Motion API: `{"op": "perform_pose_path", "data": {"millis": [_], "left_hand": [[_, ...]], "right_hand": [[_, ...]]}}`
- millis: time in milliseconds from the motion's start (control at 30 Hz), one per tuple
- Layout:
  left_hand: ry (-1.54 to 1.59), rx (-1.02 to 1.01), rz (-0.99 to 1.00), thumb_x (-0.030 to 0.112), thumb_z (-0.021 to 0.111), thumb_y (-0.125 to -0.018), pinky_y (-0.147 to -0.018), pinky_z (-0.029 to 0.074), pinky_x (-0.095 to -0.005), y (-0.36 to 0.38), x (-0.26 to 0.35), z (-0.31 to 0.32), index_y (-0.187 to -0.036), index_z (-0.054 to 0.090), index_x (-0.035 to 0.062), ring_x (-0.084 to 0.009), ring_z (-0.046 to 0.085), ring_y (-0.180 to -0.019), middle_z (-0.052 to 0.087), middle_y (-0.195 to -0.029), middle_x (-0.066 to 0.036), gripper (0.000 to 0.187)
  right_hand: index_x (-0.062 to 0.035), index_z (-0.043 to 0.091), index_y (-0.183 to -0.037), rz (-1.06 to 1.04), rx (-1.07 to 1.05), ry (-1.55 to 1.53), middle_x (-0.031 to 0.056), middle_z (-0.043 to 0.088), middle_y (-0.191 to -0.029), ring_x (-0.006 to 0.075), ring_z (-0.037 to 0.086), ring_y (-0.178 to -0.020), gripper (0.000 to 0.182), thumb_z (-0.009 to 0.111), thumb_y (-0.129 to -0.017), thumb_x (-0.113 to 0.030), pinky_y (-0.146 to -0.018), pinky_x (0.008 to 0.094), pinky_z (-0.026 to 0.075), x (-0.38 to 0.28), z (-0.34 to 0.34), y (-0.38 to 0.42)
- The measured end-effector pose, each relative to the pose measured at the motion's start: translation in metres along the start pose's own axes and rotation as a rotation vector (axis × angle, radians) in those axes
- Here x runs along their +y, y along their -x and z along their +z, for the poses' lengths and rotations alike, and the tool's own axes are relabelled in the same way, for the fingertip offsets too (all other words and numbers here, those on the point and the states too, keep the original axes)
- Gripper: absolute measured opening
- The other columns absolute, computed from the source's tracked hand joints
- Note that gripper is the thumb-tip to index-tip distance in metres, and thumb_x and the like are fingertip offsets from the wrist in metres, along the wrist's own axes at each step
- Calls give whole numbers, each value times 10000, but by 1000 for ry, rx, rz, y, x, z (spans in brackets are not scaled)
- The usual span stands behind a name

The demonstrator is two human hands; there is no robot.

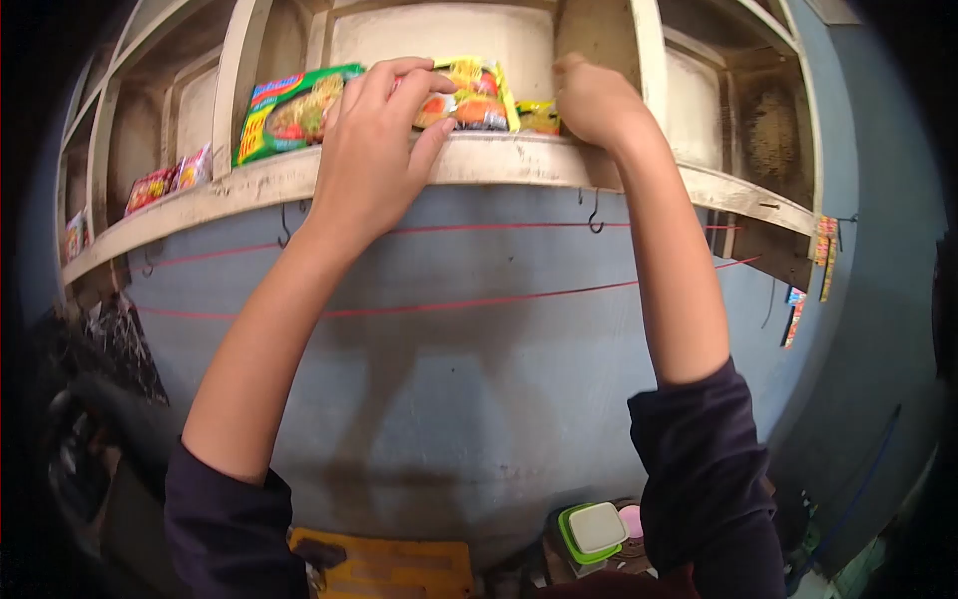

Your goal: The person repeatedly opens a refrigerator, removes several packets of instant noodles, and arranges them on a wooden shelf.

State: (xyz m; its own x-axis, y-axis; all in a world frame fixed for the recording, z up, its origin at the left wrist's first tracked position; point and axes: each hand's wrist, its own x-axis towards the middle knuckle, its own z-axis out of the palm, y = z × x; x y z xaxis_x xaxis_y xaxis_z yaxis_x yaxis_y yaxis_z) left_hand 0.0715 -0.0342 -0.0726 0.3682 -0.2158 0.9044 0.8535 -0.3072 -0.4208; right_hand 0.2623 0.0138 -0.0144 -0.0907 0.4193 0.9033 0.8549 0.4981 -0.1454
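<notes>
My left hand [384, 130] is raised to the wooden shelf [499, 160], its fingers apart and resting on the packets there. Beside and partly under it stands a green noodle packet [284, 115], leaning on the shelf. A yellow noodle packet [479, 95] is at the right of its fingertips. My right hand [599, 100] is at the right side of the same compartment, fingers curled; what it holds, if anything, is hidden. Next to it, a small yellow-green packet [539, 117] lies behind the shelf's front edge.
Small red and pink packets [153, 190] stand in the left compartment. Metal hooks [596, 215] and red strings [479, 302] hang below the shelf. Sachet strips [825, 258] hang at the right. Lower down are a green-lidded container [597, 529] and an orange surface [399, 569].
</notes>
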Motion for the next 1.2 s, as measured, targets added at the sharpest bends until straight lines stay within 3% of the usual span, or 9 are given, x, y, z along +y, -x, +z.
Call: {"op": "perform_pose_path", "data": {"millis": [67, 200, 333, 433, 567, 667, 867, 1000, 1200], "left_hand": [[-23, 26, -30, 122, 592, -724, -848, 345, -383, 22, 14, -9, -958, 547, 93, -284, 448, -997, 490, -1075, -93, 241], [4, -62, -216, 102, 610, -692, -930, 299, -422, 100, 75, -54, -961, 548, 60, -330, 392, -1108, 462, -1147, -146, 280], [122, -327, -448, 114, 665, -635, -952, 272, -501, 228, 144, -119, -912, 567, 87, -360, 364, -1142, 443, -1158, -148, 295], [165, -456, -995, 101, 629, -718, -947, 287, -401, 309, 189, -179, -989, 512, 58, -335, 360, -1145, 383, -1199, -175, 299], [84, -109, -1653, 45, 524, -801, -917, 324, -337, 393, 230, -296, -1076, 433, 49, -214, 401, -1111, 425, -1175, -124, 290], [-73, 158, -1718, 24, 489, -825, -886, 350, -318, 386, 249, -362, -1090, 417, 32, -178, 457, -1033, 456, -1144, -92, 275], [-242, 327, -1727, 65, 499, -832, -881, 355, -326, 397, 242, -490, -1095, 420, 51, -207, 447, -1062, 442, -1175, -117, 276], [-323, 292, -1898, 117, 487, -850, -945, 306, -345, 393, 213, -577, -1109, 406, 63, -221, 401, -1128, 419, -1219, -100, 278], [-492, 365, -1756, 151, 503, -829, -985, 192, -443, 381, 123, -677, -1161, 372, 89, -234, 280, -1225, 355, -1287, -90, 362]], "right_hand": [[-39, 485, -1108, -225, 414, -59, 170, 547, -1036, 313, 537, -947, 376, 457, -733, -33, -791, 381, 439, 0, 12, 48], [-46, 534, -1020, -518, 481, -554, 159, 516, -1064, 313, 520, -945, 330, 547, -692, -11, -786, 371, 430, 5, 41, 158], [-67, 568, -966, -516, -32, -1060, 135, 520, -1078, 290, 538, -918, 308, 578, -667, 4, -752, 326, 447, 15, 112, 304], [-35, 524, -996, -199, -624, -1345, 131, 524, -1019, 252, 540, -902, 308, 587, -696, -10, -754, 308, 446, -21, 167, 400], [-18, 484, -1049, -68, -1288, -1443, 114, 524, -984, 208, 538, -901, 333, 595, -738, -59, -761, 296, 443, -87, 170, 485], [-19, 481, -1063, -486, -1547, -1382, 99, 526, -1012, 198, 541, -908, 327, 586, -763, -95, -769, 292, 445, -126, 156, 497], [-66, 476, -1081, -537, -1832, -1536, 118, 529, -995, 243, 558, -840, 348, 584, -756, -133, -731, 335, 450, -286, 161, 581], [-72, 475, -1078, -816, -1717, -1516, 133, 514, -1009, 286, 542, -880, 358, 586, -744, -136, -750, 358, 443, -414, 130, 611], [-79, 465, -1080, -1138, -1483, -1549, 137, 485, -1039, 324, 485, -961, 370, 586, -735, -135, -786, 387, 417, -555, 104, 631]]}}
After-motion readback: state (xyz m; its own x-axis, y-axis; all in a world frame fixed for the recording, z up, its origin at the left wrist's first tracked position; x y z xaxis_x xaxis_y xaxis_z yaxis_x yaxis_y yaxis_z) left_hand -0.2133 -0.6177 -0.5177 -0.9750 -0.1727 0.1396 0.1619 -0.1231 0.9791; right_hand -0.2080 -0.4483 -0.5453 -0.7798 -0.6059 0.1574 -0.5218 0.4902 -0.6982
